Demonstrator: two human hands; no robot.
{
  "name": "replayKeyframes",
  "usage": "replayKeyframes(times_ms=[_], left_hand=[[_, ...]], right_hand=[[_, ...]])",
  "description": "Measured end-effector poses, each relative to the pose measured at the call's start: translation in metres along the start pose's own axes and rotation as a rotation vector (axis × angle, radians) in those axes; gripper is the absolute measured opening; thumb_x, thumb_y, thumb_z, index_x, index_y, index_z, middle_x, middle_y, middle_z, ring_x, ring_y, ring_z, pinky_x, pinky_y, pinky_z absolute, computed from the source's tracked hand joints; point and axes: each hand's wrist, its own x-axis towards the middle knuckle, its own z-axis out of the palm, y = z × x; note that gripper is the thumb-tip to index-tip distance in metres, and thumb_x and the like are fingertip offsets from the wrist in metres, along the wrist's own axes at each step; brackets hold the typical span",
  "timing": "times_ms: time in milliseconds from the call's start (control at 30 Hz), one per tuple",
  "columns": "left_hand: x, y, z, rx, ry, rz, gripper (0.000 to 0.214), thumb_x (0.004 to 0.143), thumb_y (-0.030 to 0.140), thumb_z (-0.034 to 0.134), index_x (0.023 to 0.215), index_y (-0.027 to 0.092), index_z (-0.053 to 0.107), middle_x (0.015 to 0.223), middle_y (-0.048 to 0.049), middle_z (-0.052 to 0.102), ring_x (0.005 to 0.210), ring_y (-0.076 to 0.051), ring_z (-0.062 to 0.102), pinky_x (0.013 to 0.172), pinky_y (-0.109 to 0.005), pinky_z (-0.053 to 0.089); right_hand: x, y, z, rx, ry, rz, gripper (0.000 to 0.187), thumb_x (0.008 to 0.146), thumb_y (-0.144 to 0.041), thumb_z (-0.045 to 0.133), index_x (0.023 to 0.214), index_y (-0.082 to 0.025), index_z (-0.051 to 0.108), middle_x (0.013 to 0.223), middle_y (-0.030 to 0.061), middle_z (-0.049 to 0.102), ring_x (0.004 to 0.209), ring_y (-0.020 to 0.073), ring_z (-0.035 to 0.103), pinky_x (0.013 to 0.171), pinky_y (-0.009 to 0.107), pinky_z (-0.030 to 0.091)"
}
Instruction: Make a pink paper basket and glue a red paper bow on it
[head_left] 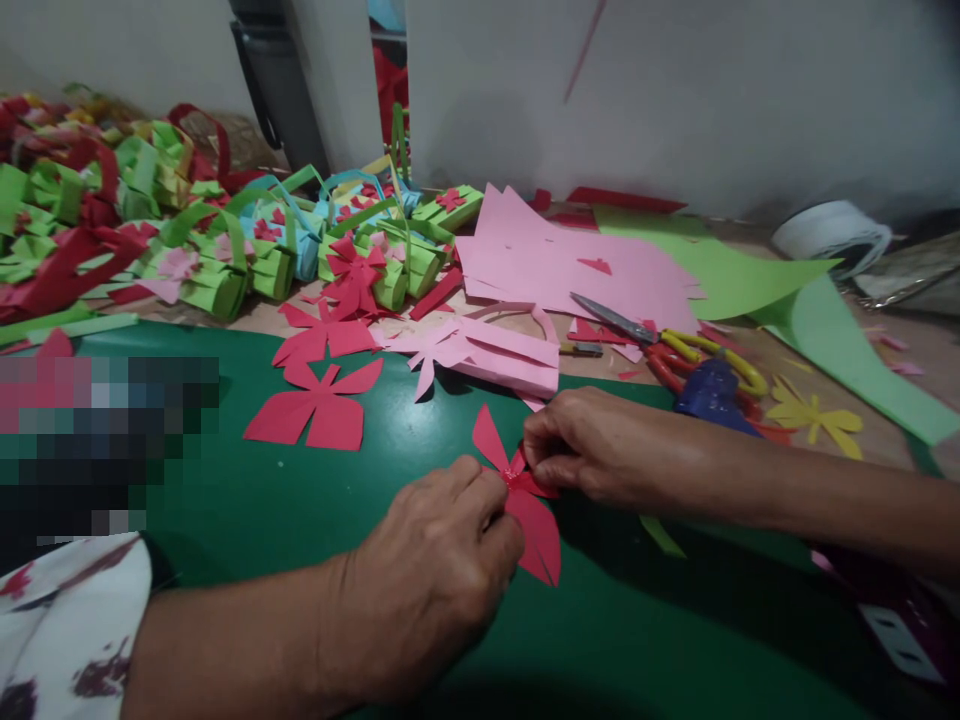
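A red paper flower lies on the green sheet in front of me. My left hand is curled, its fingers pinching the flower's centre from the left. My right hand pinches the same centre from the right, fingers pressed together. One petal sticks up between the hands, others fan out below. More red paper flowers lie flat to the left. A pink folded paper basket with a pink flower rests just beyond my hands.
Scissors with yellow and red handles lie on pink paper sheets, beside a blue glue gun. A yellow paper flower and light green sheets are at right. Several green, blue and red paper baskets crowd the back left.
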Motion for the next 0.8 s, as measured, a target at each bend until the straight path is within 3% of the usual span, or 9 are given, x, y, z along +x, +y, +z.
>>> replayKeyframes(times_ms=[800], left_hand=[[0.0027, 0.0003, -0.0056, -0.035, 0.026, -0.005, 0.022, 0.088, 0.008, 0.043, 0.071, 0.013, 0.057, 0.076, -0.0076, 0.054, 0.068, -0.017, 0.039, 0.06, -0.031, 0.038]], right_hand=[[0.007, -0.0031, -0.0062, 0.082, -0.066, 0.084, 0.006, 0.065, -0.019, 0.052, 0.064, -0.019, 0.058, 0.052, -0.0033, 0.052, 0.049, 0.0108, 0.044, 0.042, 0.021, 0.029]])
